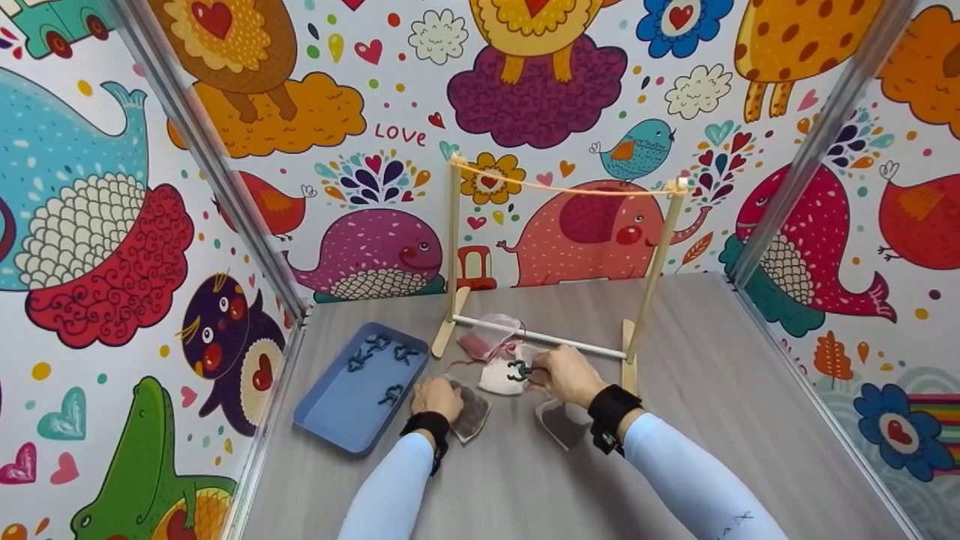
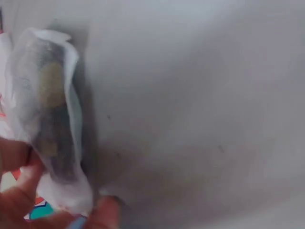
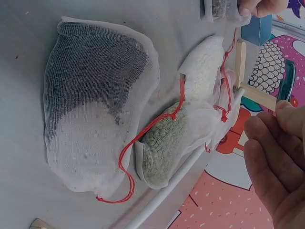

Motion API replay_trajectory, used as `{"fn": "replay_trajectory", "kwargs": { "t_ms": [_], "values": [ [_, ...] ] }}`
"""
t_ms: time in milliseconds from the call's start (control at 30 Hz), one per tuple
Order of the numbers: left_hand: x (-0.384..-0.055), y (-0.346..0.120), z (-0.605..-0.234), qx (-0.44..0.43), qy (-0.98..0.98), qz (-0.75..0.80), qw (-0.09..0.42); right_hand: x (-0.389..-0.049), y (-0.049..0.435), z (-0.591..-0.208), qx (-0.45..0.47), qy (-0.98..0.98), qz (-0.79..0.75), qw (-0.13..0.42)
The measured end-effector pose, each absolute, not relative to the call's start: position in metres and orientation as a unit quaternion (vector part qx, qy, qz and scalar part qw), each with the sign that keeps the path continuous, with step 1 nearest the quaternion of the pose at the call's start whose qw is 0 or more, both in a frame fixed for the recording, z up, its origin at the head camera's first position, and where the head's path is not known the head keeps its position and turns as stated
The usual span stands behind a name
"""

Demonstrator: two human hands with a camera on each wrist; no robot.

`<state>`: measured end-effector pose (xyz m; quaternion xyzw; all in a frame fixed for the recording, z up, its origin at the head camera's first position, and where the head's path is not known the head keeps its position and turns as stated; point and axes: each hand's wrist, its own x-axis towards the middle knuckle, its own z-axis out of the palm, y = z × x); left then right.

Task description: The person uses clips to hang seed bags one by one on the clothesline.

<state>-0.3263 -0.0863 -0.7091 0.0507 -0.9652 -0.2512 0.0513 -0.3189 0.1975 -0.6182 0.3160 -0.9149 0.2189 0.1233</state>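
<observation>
My left hand (image 1: 437, 400) grips the end of a white mesh drawstring bag with dark filling (image 1: 470, 416); its fingers are bent against the cloth in the left wrist view. My right hand (image 1: 571, 376) pinches a small dark green clip (image 3: 287, 80) between thumb and fingertip. Below that hand lies a larger drawstring bag with black filling (image 3: 100, 76), its red cord loose. Beside it are a bag with green grains (image 3: 164, 143), mostly hidden by my hand in the head view, a white-filled bag (image 1: 501, 375) and a pink-filled bag (image 1: 486, 342).
A blue tray (image 1: 330, 427) with several dark green clips (image 1: 391, 393) stands left of my left hand. Behind the bags stands a wooden frame (image 1: 655, 270) with an orange cord (image 1: 562, 187) along its top and a white rod (image 1: 600, 348) low down. Patterned walls enclose the table.
</observation>
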Motion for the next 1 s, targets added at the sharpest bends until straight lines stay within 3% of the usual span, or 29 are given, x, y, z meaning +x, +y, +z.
{"fn": "replay_trajectory", "kwargs": {
  "t_ms": [200, 300, 400, 633, 800, 1000],
  "values": [
    [-0.345, -0.099, -0.717, 0.007, -0.947, -0.311, 0.085, -0.318, 0.202, -0.611, 0.307, -0.922, 0.201, 0.123],
    [-0.346, -0.092, -0.67, -0.04, -0.952, -0.293, 0.078, -0.321, 0.207, -0.599, 0.284, -0.933, 0.188, 0.118],
    [-0.336, -0.074, -0.58, -0.063, -0.959, -0.273, 0.044, -0.328, 0.214, -0.58, 0.26, -0.943, 0.177, 0.111],
    [-0.368, -0.057, -0.455, -0.093, -0.953, -0.271, 0.097, -0.349, 0.218, -0.526, 0.234, -0.953, 0.135, 0.136],
    [-0.4, -0.05, -0.401, -0.096, -0.953, -0.25, 0.14, -0.364, 0.208, -0.484, 0.236, -0.953, 0.1, 0.159],
    [-0.423, -0.052, -0.373, -0.109, -0.96, -0.149, 0.209, -0.382, 0.184, -0.425, 0.248, -0.953, 0.051, 0.166]
  ]
}}
